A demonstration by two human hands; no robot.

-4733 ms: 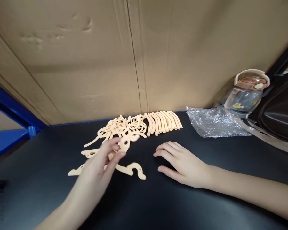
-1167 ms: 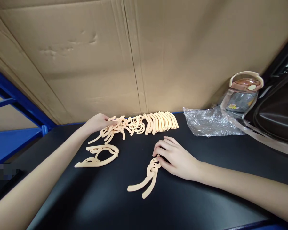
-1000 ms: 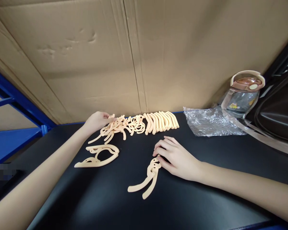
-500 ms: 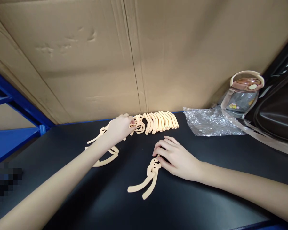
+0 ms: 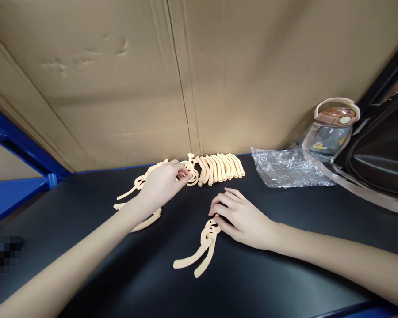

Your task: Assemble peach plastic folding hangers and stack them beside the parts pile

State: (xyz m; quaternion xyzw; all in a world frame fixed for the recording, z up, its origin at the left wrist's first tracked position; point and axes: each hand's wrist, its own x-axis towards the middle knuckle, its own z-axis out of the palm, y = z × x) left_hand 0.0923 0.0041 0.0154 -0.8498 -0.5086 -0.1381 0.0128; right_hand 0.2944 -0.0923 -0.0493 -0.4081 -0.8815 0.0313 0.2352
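My right hand [image 5: 240, 216] rests over the table with thumb and fingers closed on the upper end of a beige plastic folding hanger [image 5: 208, 234]. Two curved arms of this hanger point down toward me. Farther back, my left hand [image 5: 167, 181] reaches to a pile of beige hanger hooks [image 5: 193, 170], thumb and fingertips pinched together. Whatever lies between those fingertips is too small to make out. Right of the hooks, several loose curved hanger arms [image 5: 220, 168] form a row. Under and beside my left forearm lie joined hangers [image 5: 149, 221], partly hidden.
A crumpled clear plastic bag [image 5: 288, 168] lies at the back right, beside a transparent bottle with a handle [image 5: 333, 132] and strap. A dark bag [image 5: 384, 150] stands at the right edge. Cardboard [image 5: 135, 88] walls off the back, and a blue metal frame [image 5: 36, 154] stands left.
My left hand has drawn slightly back from the hook pile, uncovering more hooks, its fingertips now pinched. My right hand stays on the hanger. The view has shifted slightly.
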